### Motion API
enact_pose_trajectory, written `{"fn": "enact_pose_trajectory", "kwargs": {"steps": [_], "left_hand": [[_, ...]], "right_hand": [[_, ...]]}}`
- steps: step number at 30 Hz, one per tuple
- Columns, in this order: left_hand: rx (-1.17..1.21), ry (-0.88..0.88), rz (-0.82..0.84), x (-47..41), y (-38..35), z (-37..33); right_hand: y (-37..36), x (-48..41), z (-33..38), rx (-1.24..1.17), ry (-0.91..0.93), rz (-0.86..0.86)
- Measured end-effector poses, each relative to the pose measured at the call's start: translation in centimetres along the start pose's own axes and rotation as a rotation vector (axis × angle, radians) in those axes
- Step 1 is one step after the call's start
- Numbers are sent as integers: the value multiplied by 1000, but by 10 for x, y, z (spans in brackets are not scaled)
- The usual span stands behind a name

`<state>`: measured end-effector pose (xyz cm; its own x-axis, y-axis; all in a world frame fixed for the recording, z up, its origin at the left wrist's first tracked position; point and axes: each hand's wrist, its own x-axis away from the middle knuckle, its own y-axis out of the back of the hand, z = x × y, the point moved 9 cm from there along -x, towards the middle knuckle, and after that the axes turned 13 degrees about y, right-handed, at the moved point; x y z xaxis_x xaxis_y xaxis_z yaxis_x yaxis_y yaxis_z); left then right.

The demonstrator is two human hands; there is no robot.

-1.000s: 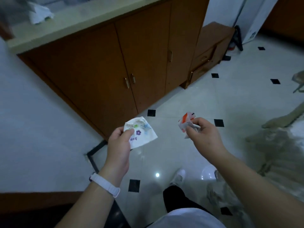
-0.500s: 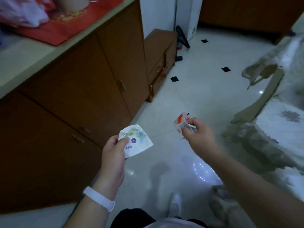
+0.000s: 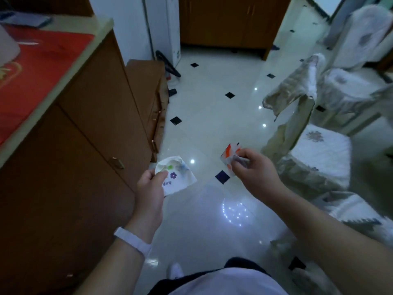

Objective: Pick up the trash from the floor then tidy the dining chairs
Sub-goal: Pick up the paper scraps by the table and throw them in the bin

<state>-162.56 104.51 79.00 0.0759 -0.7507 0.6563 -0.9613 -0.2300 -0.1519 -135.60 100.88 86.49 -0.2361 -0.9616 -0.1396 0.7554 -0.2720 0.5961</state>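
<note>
While the view swings away from the cabinet doors toward the open room, both pieces of trash stay off the floor and in hand. Left of the fingers, the desk (image 3: pixel 101 30) with its red cloth (image 3: pixel 38 67) now fills the corner above the brown cabinet (image 3: pixel 85 135). The left hand (image 3: pixel 150 186), a white band (image 3: pixel 133 239) at its wrist, keeps its fingers (image 3: pixel 159 175) pinching the crumpled flower-print wrapper (image 3: pixel 178 177) by its near edge, as a second ago. Between the two hands the white tiled floor (image 3: pixel 212 103) shows only black inset tiles and light glints; no further litter is visible there. The right hand (image 3: pixel 255 169) has its fingers (image 3: pixel 240 159) curled round the orange-and-white wrapper (image 3: pixel 228 153), which sticks out above and to their left. Right of those fingers, the cloth-covered dining chairs (image 3: pixel 321 152) have come into view, set at differing angles. The pickup looks done, I judge; binning the trash and straightening the chairs remain.
</note>
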Motion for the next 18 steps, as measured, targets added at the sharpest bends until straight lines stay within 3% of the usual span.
{"fn": "enact_pose_trajectory", "kwargs": {"steps": [9, 18], "left_hand": [[-138, 16, 227, -77, -107, -48], [-215, 28, 158, -173, -217, -99]], "right_hand": [[33, -58, -50, -15, -145, -230], [35, -188, -135, -166, -274, -231]]}}
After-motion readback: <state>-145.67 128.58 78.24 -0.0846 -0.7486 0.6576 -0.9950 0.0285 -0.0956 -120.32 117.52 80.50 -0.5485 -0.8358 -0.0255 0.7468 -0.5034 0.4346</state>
